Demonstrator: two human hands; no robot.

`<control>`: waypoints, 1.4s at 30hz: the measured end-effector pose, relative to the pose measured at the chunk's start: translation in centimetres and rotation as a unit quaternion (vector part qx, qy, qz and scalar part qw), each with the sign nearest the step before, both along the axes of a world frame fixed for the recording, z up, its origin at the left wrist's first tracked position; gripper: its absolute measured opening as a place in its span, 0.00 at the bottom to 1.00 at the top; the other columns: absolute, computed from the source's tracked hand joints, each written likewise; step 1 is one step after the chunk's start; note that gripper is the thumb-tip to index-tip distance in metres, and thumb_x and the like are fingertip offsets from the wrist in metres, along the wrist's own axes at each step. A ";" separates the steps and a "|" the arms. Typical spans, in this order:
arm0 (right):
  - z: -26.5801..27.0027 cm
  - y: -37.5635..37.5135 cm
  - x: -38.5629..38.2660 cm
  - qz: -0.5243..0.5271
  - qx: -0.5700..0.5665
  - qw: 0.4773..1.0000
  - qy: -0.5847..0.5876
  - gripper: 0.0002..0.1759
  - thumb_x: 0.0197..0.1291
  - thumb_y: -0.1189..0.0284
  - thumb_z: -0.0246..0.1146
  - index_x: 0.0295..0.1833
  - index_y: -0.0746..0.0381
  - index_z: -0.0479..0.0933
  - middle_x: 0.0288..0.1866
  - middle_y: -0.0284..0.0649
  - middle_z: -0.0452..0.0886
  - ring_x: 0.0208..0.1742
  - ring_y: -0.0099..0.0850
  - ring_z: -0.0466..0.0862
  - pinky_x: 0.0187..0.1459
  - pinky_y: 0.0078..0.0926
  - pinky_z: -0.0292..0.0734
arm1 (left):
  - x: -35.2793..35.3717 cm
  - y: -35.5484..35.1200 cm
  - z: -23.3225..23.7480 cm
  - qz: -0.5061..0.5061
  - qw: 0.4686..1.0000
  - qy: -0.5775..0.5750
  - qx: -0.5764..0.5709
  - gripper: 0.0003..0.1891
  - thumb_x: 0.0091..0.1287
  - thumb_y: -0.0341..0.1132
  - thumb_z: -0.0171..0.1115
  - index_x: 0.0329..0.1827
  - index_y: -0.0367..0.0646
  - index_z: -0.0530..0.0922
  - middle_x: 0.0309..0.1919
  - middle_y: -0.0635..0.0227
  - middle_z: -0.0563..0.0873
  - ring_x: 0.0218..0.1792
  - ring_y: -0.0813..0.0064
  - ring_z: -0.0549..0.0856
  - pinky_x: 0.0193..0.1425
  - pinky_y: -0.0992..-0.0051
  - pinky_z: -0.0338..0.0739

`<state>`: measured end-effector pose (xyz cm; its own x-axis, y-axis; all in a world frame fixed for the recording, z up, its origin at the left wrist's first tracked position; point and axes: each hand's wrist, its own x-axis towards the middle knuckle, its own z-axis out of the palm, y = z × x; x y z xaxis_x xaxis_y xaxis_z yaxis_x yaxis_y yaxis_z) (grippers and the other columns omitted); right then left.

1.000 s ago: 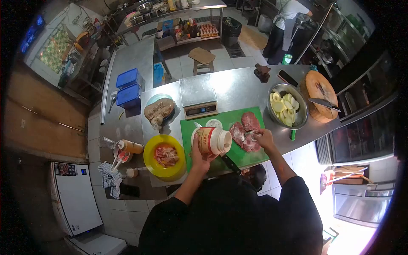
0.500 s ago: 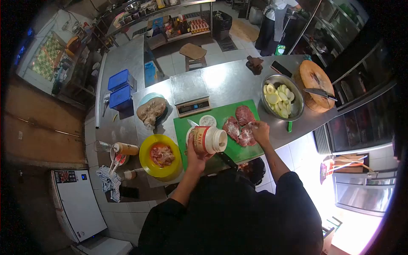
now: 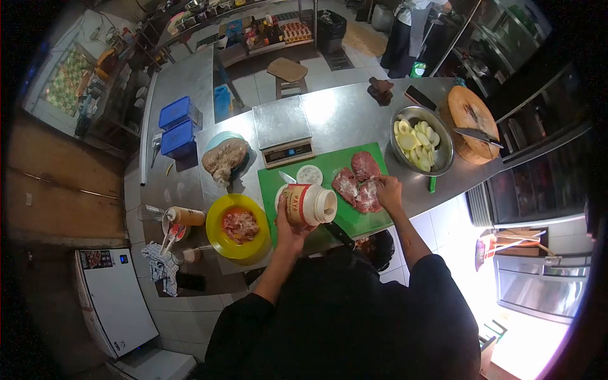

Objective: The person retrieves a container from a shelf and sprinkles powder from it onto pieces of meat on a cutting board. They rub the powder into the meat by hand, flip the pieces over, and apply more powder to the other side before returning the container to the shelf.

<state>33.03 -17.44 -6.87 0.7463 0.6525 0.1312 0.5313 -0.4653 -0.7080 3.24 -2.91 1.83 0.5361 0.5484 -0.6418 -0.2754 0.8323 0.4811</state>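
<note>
My left hand [image 3: 291, 229] is wrapped round an open jar [image 3: 306, 204] with a red and cream label reading "PAYA", tilted with its mouth to the right. Three pieces of raw meat [image 3: 356, 182] lie on a green cutting board [image 3: 322, 168], with white powder on the nearer ones. My right hand [image 3: 390, 193] is just over the right edge of the meat, fingertips pinched together; anything between them is too small to make out. Beside the jar lies a round white lid [image 3: 309, 175]. A knife, its black handle [image 3: 341, 234] showing, rests on the board, partly hidden under the jar.
Left of the board stands a yellow bowl [image 3: 218, 247] holding raw meat. Behind are a tied plastic bag [image 3: 226, 159] and a kitchen scale [image 3: 283, 130]. To the right are a steel bowl [image 3: 448, 158] of sliced vegetables and a round chopping block [image 3: 468, 104] bearing a knife [image 3: 475, 135].
The view has shifted slightly. My right hand has moved a little away from me along the meat's edge, still pinched. My left hand keeps the jar tilted in nearly the same place.
</note>
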 end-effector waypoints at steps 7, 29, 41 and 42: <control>0.0 -1.9 -0.4 -0.052 -0.008 0.998 -0.043 0.09 0.58 0.74 0.70 0.44 0.66 0.88 0.41 0.50 0.90 0.43 0.43 0.92 0.49 0.35 0.85 | -0.2 0.3 -0.6 -0.009 0.999 -0.030 0.002 0.37 0.70 0.71 0.53 0.75 0.57 0.69 0.65 0.65 0.81 0.63 0.62 0.83 0.57 0.52 0.84; -0.7 -1.9 -2.4 0.059 -0.019 0.993 0.101 0.12 0.59 0.76 0.67 0.47 0.68 0.88 0.42 0.46 0.92 0.45 0.32 0.92 0.52 0.29 0.85 | -0.7 -0.2 -0.5 -0.010 1.000 -0.017 0.005 0.35 0.69 0.70 0.54 0.73 0.65 0.69 0.64 0.70 0.81 0.62 0.65 0.83 0.58 0.52 0.81; -0.3 -1.8 -0.3 0.046 -0.063 0.988 0.131 0.12 0.55 0.73 0.71 0.45 0.62 0.89 0.39 0.44 0.92 0.43 0.34 0.91 0.48 0.31 0.84 | -1.5 0.0 -0.7 0.011 0.999 -0.042 -0.007 0.37 0.71 0.71 0.53 0.75 0.58 0.69 0.65 0.65 0.81 0.63 0.60 0.83 0.56 0.50 0.86; -0.2 -1.2 -0.8 0.075 -0.036 0.980 0.183 0.11 0.56 0.74 0.70 0.45 0.62 0.89 0.39 0.44 0.92 0.43 0.35 0.92 0.48 0.31 0.84 | -1.4 0.0 -0.5 0.011 0.999 -0.041 -0.007 0.37 0.71 0.71 0.53 0.75 0.58 0.69 0.65 0.65 0.81 0.63 0.60 0.83 0.56 0.50 0.86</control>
